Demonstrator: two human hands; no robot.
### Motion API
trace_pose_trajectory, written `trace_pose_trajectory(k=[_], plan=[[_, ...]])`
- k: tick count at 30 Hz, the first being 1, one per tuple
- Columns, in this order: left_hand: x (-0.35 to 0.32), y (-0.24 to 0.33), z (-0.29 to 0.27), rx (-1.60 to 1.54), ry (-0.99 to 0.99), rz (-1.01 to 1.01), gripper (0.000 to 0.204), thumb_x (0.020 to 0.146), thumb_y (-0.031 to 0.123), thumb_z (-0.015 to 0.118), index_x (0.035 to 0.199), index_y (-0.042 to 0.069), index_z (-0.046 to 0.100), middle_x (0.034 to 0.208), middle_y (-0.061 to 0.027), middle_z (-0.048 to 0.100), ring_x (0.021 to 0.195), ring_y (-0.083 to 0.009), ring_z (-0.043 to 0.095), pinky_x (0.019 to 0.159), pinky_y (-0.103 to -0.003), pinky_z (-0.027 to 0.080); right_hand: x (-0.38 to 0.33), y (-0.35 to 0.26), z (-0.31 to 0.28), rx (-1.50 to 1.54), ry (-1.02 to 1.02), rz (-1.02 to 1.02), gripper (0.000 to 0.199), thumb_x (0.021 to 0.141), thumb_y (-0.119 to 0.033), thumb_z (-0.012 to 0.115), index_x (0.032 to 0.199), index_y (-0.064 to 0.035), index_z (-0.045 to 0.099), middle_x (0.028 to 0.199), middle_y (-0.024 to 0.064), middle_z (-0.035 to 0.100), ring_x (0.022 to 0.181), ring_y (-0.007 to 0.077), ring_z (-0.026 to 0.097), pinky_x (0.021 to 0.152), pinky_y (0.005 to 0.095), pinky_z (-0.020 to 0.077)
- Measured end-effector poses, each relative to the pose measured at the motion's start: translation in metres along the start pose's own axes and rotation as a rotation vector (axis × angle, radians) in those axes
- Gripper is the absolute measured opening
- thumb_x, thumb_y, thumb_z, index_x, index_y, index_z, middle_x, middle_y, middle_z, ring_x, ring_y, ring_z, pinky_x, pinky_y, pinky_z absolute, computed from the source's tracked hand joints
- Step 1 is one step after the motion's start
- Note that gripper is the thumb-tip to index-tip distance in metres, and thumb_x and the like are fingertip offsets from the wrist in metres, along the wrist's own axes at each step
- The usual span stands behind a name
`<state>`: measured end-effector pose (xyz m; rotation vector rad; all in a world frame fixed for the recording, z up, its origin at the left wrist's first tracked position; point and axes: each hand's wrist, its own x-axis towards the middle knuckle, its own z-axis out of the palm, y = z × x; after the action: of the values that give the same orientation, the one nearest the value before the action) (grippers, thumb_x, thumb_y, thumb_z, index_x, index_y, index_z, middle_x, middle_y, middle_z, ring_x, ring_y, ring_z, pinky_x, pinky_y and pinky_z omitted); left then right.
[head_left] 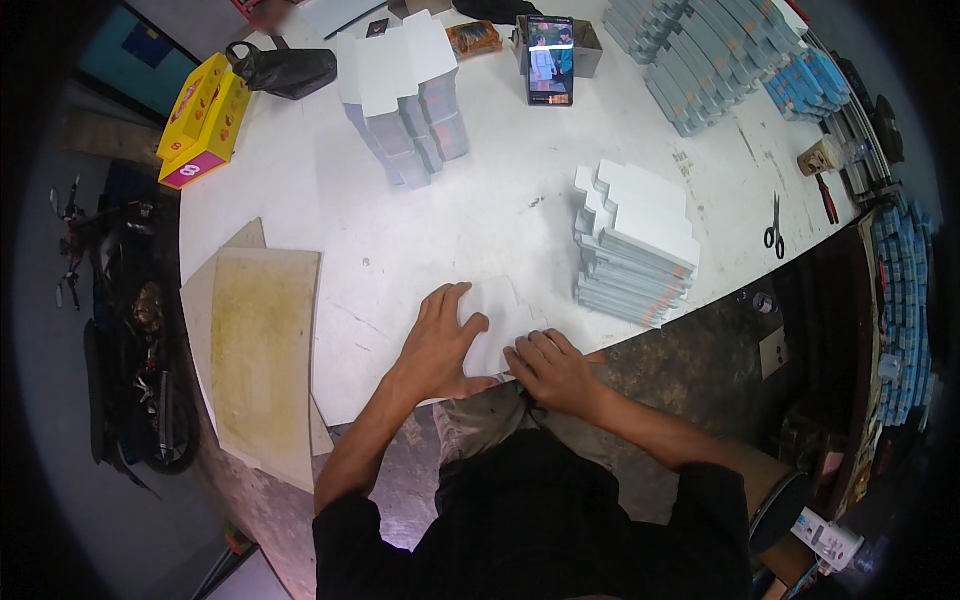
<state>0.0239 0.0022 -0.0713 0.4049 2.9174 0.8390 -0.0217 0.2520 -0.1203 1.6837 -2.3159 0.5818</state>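
At the table's near edge, a small white piece of card, apparently a flat carton, lies between my hands. My left hand grips its left side, fingers bent over the top and thumb low by the table edge. Along its lower right side, my right hand presses with curled fingers; its thumb is hidden. To the right of my hands stands a stack of flat white and grey-blue cartons. Another pile of similar cartons is at the far middle.
Tan boards overhang the left edge. Scissors, a red-handled tool and a cup lie right. A phone leans against a box at the back; large carton stacks stand far right, a yellow box far left.
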Motion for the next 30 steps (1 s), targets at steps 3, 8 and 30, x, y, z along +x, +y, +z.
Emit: trace_pose_trajectory(k=[3,8,30], plan=[[-0.005,0.005,0.004,0.001,-0.009,-0.004,0.075,0.06,0.038,0.099,0.118,0.002,0.067,0.148,-0.0336,0.043,0.14,-0.0535,0.039,0.116,-0.061,0.037,-0.007,-0.002,-0.003,0.038,-0.025,-0.03,0.04,0.085,-0.019,0.068,0.119,0.0,0.071,0.114,0.014,0.065,0.109,0.032,0.064,0.098,0.0491,0.0525],[-0.021,0.019,0.022,0.0,0.0,-0.022,0.075,0.058,0.037,0.098,0.117,0.002,0.068,0.147,-0.0327,0.043,0.138,-0.0536,0.04,0.116,-0.061,0.038,-0.024,-0.01,-0.006,0.062,-0.002,-0.044,0.04,0.083,-0.021,0.069,0.117,-0.0002,0.071,0.113,0.0133,0.065,0.108,0.0316,0.063,0.096,0.0485,0.0529],[-0.008,0.0,0.011,0.132,0.11,-0.31,0.119,0.064,0.052,0.098,0.163,0.015,0.044,0.171,-0.0275,0.025,0.161,-0.0524,0.013,0.125,-0.076,0.005,0.061,0.023,-0.034,0.185,-0.376,0.686,0.074,0.064,-0.053,0.097,0.104,0.0014,0.068,0.086,0.0203,0.071,0.081,0.04,0.075,0.07,0.0493,0.0594]])
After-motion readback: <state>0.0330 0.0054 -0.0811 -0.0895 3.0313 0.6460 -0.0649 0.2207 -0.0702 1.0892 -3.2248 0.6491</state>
